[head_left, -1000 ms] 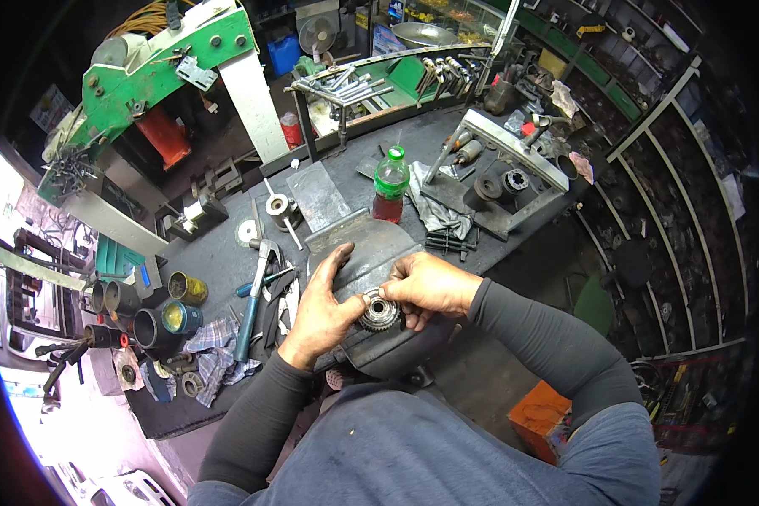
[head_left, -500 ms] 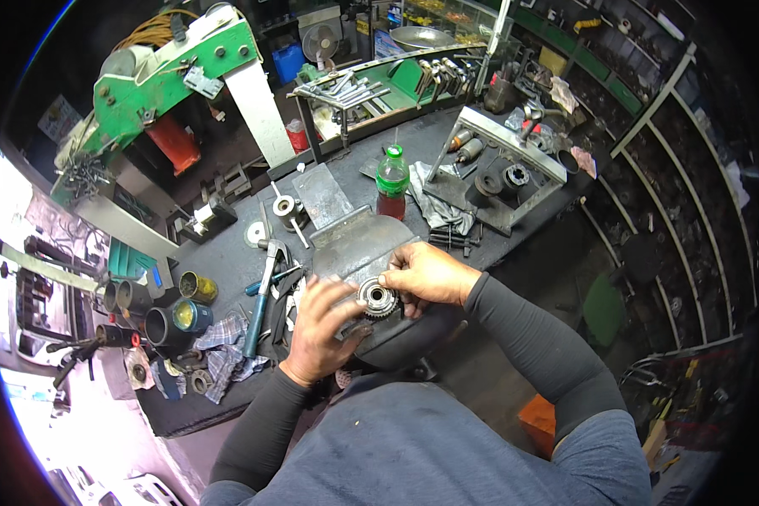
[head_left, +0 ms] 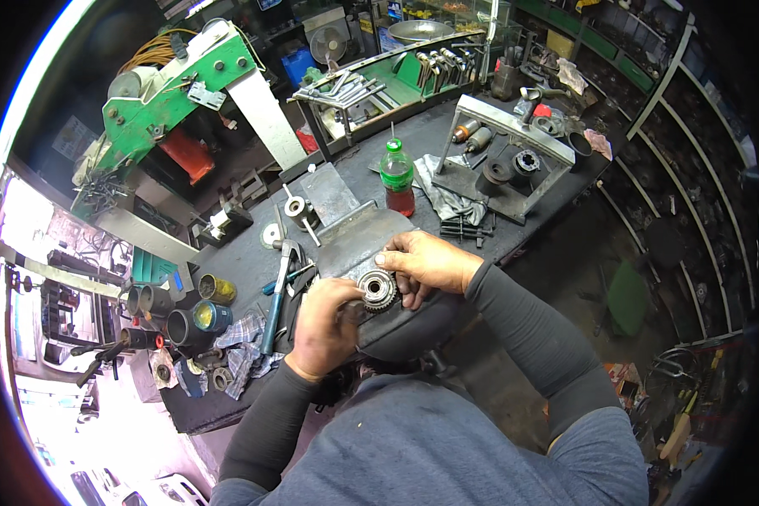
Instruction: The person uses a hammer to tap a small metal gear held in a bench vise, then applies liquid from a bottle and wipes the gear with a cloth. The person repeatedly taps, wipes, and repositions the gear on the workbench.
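Along the left edge of the dark table point(head_left: 228, 396) stood a cluster of short metal sleeves point(head_left: 156, 302) and two open tins point(head_left: 213, 304), pushed back out of the working area, with a checked rag point(head_left: 243, 337) lying just beside them, probably kept near for wiping greasy parts. A hammer point(head_left: 277, 287) lay with its blue handle pointing toward the person, head away, within easy reach of the left hand.

The left hand point(head_left: 329, 325) was curled narrow around the near side of a toothed gear point(head_left: 378, 291), thumb and fingers pinching its rim, seemingly to steady it. The gear sat at the front of a grey metal housing point(head_left: 354, 236) resting near the table's front edge, close to the body where both hands could meet over it. The right hand point(head_left: 426, 263) came in from the far side, fingertips pressed on the gear's top and edge, closed on it rather than spread; the two hands held it between them.

Further right stood a green-capped bottle of red liquid point(head_left: 396, 181), upright and well apart from the work, then a grey steel press frame point(head_left: 514, 156) with round parts under it.
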Demonstrator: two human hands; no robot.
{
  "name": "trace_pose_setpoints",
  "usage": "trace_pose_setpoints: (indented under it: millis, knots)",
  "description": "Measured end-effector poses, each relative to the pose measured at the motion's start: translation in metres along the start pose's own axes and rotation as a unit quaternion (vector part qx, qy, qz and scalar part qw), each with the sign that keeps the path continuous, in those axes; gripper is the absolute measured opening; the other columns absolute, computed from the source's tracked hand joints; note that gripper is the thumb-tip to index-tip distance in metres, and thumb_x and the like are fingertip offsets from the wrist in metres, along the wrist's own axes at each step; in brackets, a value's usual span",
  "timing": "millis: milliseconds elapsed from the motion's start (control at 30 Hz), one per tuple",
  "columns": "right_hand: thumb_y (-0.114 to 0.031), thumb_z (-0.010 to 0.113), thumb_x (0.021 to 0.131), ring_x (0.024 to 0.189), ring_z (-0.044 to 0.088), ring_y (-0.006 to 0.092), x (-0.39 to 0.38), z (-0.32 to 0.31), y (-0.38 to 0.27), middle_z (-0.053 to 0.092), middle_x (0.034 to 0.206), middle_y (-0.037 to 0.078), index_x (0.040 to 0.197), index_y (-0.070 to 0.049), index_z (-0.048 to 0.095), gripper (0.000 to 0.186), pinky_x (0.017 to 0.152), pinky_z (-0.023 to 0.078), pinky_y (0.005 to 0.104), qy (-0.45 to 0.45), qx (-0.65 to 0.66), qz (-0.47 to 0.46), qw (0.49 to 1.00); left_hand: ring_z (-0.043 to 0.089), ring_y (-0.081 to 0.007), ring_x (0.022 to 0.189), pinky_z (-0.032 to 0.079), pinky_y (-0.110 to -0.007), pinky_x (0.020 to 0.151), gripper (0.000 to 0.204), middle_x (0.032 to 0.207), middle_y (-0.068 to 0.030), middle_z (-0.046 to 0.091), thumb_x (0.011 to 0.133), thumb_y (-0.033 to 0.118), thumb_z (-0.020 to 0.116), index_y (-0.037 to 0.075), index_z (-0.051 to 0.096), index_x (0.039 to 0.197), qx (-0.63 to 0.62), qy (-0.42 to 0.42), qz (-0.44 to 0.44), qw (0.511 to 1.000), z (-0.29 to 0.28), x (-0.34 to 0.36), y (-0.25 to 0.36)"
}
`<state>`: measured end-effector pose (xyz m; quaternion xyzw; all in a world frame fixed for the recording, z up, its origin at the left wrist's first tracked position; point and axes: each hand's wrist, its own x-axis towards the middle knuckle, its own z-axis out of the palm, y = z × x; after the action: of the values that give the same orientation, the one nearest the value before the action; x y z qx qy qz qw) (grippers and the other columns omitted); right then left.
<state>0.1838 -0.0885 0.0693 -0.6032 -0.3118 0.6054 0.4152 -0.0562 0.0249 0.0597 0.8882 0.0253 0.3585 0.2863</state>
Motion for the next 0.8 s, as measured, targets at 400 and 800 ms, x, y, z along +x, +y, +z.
trace_pose_setpoints:
  millis: [400,800]
  knots:
    - [-0.016,0.084,0.093,0.092,0.074,0.0330,-0.041,0.054,0.034,0.068,0.103,0.014,0.105,-0.008,0.076,0.017,0.080,0.062,0.0437,0.252,-0.329,-0.431,0.801,0.053,-0.0446,0.155,0.036,-0.051,0.134,0.066,0.165,-0.0258,0.059,0.092,0.000,0.072,-0.001,0.060,0.157,0.304,0.072,-0.391,0.866,-0.112,-0.185,-0.097]
    - [-0.028,0.073,0.086,0.077,0.076,0.0299,-0.003,0.095,0.051,0.070,0.096,0.016,0.084,-0.002,0.076,0.027,0.063,0.061,0.0466,0.335,-0.560,-0.461,0.601,0.061,-0.0465,0.145,0.045,-0.049,0.127,0.053,0.154,-0.0307,0.066,0.094,0.009,0.077,-0.003,0.068,0.145,0.297,0.011,-0.360,0.884,-0.040,-0.242,-0.122]
